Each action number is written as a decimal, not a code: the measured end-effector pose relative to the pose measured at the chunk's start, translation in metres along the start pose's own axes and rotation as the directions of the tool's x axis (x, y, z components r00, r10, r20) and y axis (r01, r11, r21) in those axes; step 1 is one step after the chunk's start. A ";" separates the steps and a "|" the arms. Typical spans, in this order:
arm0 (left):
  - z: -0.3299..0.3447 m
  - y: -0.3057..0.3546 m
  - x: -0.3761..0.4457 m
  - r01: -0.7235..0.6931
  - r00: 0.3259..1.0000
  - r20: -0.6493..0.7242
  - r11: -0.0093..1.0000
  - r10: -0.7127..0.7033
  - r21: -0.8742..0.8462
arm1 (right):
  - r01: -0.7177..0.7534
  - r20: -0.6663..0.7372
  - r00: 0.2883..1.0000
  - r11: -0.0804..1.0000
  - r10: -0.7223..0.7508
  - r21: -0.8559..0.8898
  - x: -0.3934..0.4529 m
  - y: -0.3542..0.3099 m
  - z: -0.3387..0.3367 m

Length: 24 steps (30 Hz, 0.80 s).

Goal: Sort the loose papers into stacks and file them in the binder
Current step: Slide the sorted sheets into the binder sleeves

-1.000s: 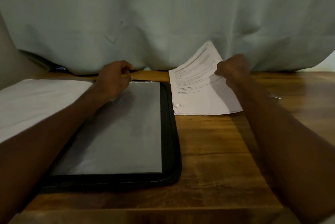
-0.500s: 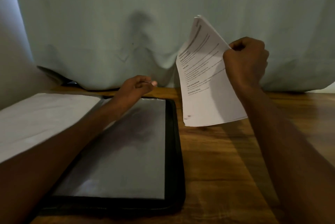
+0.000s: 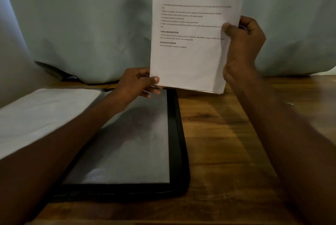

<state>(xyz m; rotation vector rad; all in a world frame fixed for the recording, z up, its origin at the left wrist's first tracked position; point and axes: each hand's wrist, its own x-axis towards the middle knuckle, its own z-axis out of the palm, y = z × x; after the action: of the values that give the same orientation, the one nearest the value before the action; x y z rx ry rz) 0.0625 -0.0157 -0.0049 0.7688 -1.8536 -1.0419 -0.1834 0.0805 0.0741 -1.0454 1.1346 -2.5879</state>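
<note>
Head view — the only view given.

Papers: a thin stack of printed sheets (image 3: 190, 42) is held upright above the far part of the table, printed side toward the camera. Headings such as "TASK GOAL", "TASK DESCRIPTION" and "REQUIRED PROPS" can be read; the smaller lines are blurred. The top edge is cut off by the frame. Several sheet edges are seen fanned slightly at the lower right corner.

Right hand: the right hand (image 3: 243, 46) is closed on the right edge of the stack at about mid-height, thumb in front on the printed face, fingers curled behind.

Left hand: the left hand (image 3: 136, 84) is pinching the lower left corner of the stack, thumb laid on the front and the other fingers curled behind and below.

Binder: a black-edged binder (image 3: 179, 133) is lying open and flat on the table, below and to the left of the raised stack; a glossy clear sleeve (image 3: 131, 144) is seen on its right half. The left forearm is stretched across it.

White page: a pale sheet (image 3: 36, 113) is spread over the left side — whether it is part of the binder cannot be told.

Table: a wooden table (image 3: 218, 142) is seen under everything.

Backdrop: a pale green cloth (image 3: 72, 15) is hung behind the table.
</note>
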 end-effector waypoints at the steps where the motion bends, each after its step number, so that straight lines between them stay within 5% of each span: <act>1: -0.001 -0.001 0.000 0.007 1.000 0.005 1.000 -0.007 -0.011 | -0.017 0.004 1.000 1.000 0.017 -0.003 0.000 0.005 -0.001; 4: 0.000 -0.004 0.002 0.016 1.000 -0.011 0.997 -0.017 -0.077 | -0.206 0.172 0.965 0.978 0.200 0.020 -0.001 0.022 -0.005; 6: -0.001 -0.008 0.004 0.031 0.999 -0.027 0.994 -0.034 -0.108 | -0.420 0.330 0.849 0.906 0.413 -0.053 -0.009 0.035 -0.008; 8: -0.004 -0.013 0.005 0.053 0.998 -0.017 0.993 -0.055 -0.105 | -0.486 0.365 0.768 0.850 0.527 -0.204 -0.015 0.049 -0.013; 15: -0.015 -0.014 0.008 0.139 0.990 0.014 0.990 -0.139 -0.008 | -0.429 0.267 0.855 0.896 0.444 -0.115 -0.017 0.059 -0.019; 18: -0.017 -0.008 0.011 0.114 0.987 -0.116 0.993 -0.110 0.025 | -0.317 0.273 0.896 0.935 0.350 -0.159 -0.018 0.053 -0.013; 21: -0.023 -0.001 0.016 0.110 0.948 -0.287 0.988 -0.137 -0.107 | -0.245 0.333 0.893 0.949 0.301 -0.200 -0.020 0.053 -0.008; 24: -0.025 0.001 0.013 0.138 0.954 -0.236 0.971 -0.184 -0.197 | -0.246 0.394 0.864 0.946 0.313 -0.212 -0.024 0.056 -0.005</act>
<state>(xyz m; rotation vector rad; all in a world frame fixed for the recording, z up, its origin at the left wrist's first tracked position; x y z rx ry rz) 0.0784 -0.0349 0.0076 0.9120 -1.4783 -1.1384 -0.1765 0.0528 0.0199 -1.2832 1.2702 -1.9469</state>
